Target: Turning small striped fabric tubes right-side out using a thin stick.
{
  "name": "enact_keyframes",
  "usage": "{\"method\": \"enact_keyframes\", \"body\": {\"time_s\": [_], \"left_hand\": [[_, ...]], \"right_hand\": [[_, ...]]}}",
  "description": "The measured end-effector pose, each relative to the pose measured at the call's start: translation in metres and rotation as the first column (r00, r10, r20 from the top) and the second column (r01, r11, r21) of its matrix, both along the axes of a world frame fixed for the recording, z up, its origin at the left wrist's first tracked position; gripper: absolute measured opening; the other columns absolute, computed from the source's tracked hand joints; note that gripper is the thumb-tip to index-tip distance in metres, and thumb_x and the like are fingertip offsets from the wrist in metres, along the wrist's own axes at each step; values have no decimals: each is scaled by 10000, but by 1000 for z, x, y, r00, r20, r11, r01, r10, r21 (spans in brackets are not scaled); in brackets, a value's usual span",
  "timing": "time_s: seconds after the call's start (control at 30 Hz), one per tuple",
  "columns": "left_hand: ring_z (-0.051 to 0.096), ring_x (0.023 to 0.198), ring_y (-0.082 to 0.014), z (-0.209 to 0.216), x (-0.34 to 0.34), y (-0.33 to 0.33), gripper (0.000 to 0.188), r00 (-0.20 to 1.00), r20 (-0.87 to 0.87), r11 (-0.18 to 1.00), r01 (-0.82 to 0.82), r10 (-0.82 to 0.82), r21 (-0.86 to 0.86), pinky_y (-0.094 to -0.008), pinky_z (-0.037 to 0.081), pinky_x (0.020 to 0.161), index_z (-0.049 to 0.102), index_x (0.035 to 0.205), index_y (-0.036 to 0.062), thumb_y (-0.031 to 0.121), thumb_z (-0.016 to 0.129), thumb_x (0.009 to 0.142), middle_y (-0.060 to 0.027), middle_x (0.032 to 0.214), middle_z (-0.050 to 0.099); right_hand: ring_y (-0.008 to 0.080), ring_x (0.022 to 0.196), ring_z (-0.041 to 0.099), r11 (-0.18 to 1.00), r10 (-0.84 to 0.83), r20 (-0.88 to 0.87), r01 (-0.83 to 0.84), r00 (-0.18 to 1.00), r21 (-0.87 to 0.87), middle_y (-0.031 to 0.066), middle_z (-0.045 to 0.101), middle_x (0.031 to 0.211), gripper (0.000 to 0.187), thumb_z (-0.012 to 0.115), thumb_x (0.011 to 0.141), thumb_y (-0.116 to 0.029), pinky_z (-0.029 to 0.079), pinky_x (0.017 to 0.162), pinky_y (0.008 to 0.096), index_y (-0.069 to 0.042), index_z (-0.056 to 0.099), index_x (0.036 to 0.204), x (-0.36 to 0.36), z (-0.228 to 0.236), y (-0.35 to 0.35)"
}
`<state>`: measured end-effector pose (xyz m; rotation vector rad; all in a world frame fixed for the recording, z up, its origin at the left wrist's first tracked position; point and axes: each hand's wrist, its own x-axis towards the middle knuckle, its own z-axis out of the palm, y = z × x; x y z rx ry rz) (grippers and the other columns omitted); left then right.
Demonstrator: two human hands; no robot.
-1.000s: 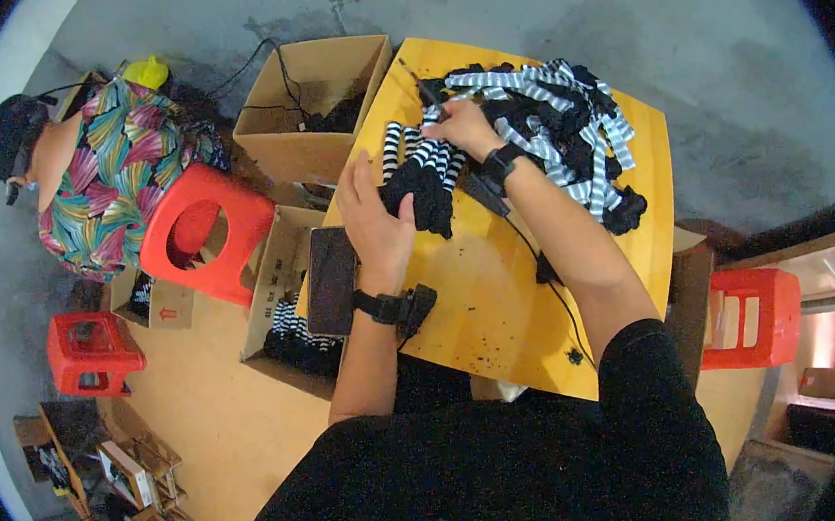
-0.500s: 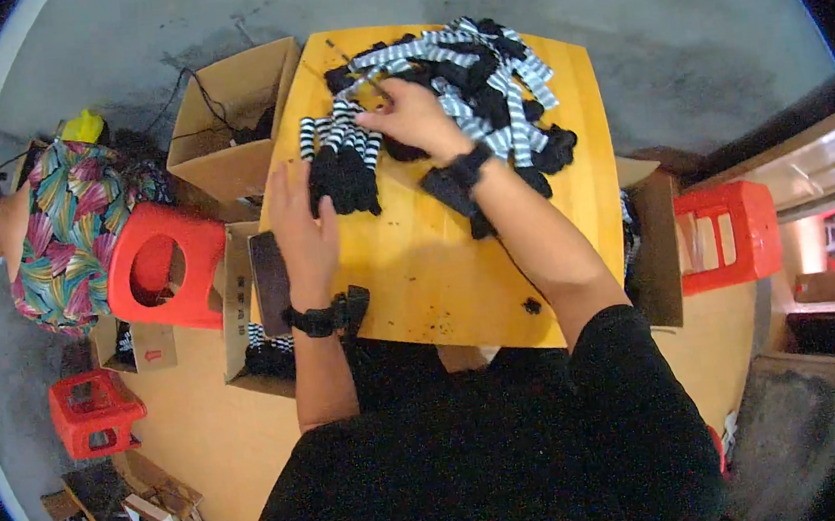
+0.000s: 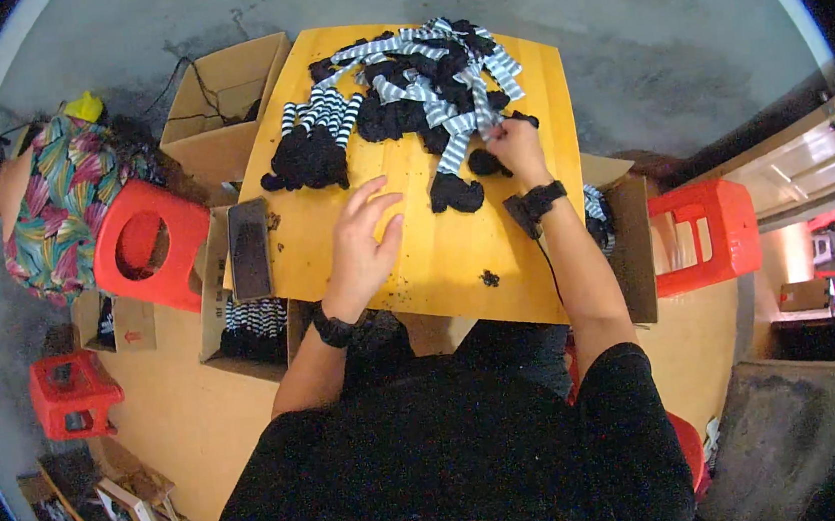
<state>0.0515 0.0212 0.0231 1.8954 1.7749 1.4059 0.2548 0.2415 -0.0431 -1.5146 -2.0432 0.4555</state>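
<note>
On the yellow table [image 3: 417, 250] lies a loose pile of black knit pieces with grey-and-white striped cuffs [image 3: 429, 68], sock- or glove-like; their exact kind I cannot tell. At its near right side, my right hand [image 3: 520, 150] is closed with fingertips pinched on a striped knit piece [image 3: 486, 113]. One black piece with a striped cuff [image 3: 456, 186] lies just left of that hand. Left of the pile, a neat bundle of black pieces [image 3: 310, 158] has black-and-white striped ends pointing away. My left hand [image 3: 367, 240] is open and holds nothing, fingers spread near the bundle.
A dark phone [image 3: 250, 248] lies at the table's left edge. Cardboard boxes [image 3: 220, 89] stand at the left, one holding striped pieces [image 3: 255, 331]; another box [image 3: 633, 250] is at the right. Red stools [image 3: 153, 246] flank the table. A person in a patterned shirt [image 3: 66, 209] sits far left.
My right hand has moved from above the bundle to the right side of the pile. My left hand has drawn back toward me from the bundle. The bundle now lies more bunched.
</note>
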Motion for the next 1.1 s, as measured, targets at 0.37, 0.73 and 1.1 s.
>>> {"method": "enact_keyframes", "body": {"time_s": [0.37,0.73,1.1], "left_hand": [[618,811,-186,-12,13,-6,300,228,971,898,439,-72,-36,-264,475,698,544,1006,2,263,424,918,-106,924,624],[594,719,-145,-31,11,-4,225,309,941,922,309,136,-235,-268,470,635,547,974,18,201,566,846,-52,828,610],[589,775,-109,-17,-5,-15,172,402,916,971,223,-6,-91,-262,476,720,614,975,10,94,561,835,-22,883,619]], "right_hand": [[43,581,454,757,466,-499,-621,731,-202,-37,500,612,156,596,704,-18,391,536,204,-40,617,857,-11,84,-151],[97,565,478,702,645,-367,-710,670,-61,39,531,651,160,614,696,-2,388,517,237,-25,622,854,-26,66,-161],[271,698,613,908,330,-163,-360,930,-216,159,627,762,238,642,726,-178,472,624,328,4,614,878,-7,1,-87]]}}
